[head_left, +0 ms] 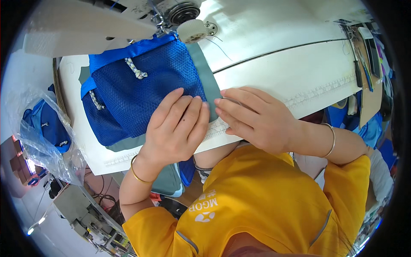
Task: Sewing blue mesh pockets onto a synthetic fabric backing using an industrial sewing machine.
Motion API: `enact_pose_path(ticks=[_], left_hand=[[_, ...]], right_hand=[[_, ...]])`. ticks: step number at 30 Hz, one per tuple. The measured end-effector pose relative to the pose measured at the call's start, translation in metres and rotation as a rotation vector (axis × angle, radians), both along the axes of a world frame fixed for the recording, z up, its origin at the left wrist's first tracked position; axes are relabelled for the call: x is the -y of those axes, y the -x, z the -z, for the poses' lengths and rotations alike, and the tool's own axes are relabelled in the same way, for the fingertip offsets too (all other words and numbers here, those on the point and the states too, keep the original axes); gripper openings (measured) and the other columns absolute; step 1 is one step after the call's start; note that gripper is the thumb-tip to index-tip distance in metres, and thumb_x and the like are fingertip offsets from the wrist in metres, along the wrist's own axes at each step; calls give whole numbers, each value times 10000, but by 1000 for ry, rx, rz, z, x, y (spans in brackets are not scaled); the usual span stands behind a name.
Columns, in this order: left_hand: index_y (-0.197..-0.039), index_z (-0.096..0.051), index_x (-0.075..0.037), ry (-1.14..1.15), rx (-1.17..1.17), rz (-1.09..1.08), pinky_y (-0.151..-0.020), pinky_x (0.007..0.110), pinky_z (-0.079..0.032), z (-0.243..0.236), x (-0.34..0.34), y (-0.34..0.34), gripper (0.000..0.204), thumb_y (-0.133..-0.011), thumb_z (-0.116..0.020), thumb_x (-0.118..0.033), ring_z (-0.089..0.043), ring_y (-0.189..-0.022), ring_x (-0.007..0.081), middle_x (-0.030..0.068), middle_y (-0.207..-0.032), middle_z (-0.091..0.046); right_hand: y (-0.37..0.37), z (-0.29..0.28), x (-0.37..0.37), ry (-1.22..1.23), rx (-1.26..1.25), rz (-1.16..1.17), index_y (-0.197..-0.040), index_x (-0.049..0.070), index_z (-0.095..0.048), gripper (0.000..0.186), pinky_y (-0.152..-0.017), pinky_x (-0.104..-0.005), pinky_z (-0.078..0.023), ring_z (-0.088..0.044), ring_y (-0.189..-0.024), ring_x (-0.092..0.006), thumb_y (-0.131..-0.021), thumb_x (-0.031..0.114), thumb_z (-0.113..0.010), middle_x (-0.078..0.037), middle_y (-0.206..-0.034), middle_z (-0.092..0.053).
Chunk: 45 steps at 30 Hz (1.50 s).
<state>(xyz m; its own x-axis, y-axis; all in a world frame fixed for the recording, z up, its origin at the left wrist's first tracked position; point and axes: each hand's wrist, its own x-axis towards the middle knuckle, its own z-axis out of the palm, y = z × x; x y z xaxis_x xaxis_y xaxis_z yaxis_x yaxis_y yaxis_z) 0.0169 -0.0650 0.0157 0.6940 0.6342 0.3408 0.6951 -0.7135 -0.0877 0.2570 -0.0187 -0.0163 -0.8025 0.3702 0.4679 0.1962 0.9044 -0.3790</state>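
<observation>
Blue mesh fabric (139, 96) lies partly under the left grip (174, 128).

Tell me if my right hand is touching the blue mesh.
Apart: the head view shows a strip of grey-green cloth between the fingertips of the right hand and the near edge of the blue mesh.

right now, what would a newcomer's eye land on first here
Probably the bright blue mesh piece with knotted pale cords, left of centre on the white table, the left grip over its lower right part. The yellow shirt filling the lower middle competes with it. At far left, clear plastic surrounds more blue fabric.
</observation>
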Motion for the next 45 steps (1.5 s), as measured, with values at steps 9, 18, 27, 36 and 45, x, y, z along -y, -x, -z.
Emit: enact_pose_path(ticks=[9, 18, 27, 36, 45], left_hand=[[-936, -711, 47, -60, 173, -23, -917, 452, -572, 15, 2, 0, 242, -747, -670, -98, -684, -865, 262, 156, -967, -714], [-936, -714, 25, -61, 124, -17, -866, 411, -568, 12, 1, -4, 234, -739, -672, -94, -676, -844, 244, 143, -955, -708], [-928, -708, 21, 8, 219, -31, -859, 415, -562, 13, 0, -2, 240, -714, -686, -85, -656, -826, 235, 122, -935, -689], [-858, -714, -25, -2, 262, -70, -942, 481, -550, 12, -1, -2, 188, -680, -720, -88, -685, -943, 257, 91, -947, -694], [-892, -715, 0, 4, 305, -33, -875, 420, -559, 15, 0, 1, 214, -695, -703, -84, -678, -972, 264, 94, -982, -684]], right_hand=[[2, 1, -2, -10, -24, -11, -1082, -92, -670, 312, -1031, -397, -500, -593, -1182, -308, -866, 132, -654, -164, -1154, -648], [1, 3, -1, 13, -17, -19, -1066, -91, -675, 307, -1035, -411, -498, -597, -1169, -322, -852, 126, -644, -175, -1163, -648], [4, -1, -6, -3, 16, -11, -1133, -68, -658, 407, -1051, -426, -486, -584, -1198, -337, -801, 168, -646, -179, -1203, -638], [9, -7, -17, 15, 113, -77, -1265, -61, -624, 527, -1093, -441, -451, -526, -1287, -342, -810, 199, -688, -175, -1301, -603], [13, -12, -30, 44, 104, -140, -1243, -57, -639, 574, -995, -445, -521, -584, -1218, -336, -764, 230, -770, -155, -1258, -628]])
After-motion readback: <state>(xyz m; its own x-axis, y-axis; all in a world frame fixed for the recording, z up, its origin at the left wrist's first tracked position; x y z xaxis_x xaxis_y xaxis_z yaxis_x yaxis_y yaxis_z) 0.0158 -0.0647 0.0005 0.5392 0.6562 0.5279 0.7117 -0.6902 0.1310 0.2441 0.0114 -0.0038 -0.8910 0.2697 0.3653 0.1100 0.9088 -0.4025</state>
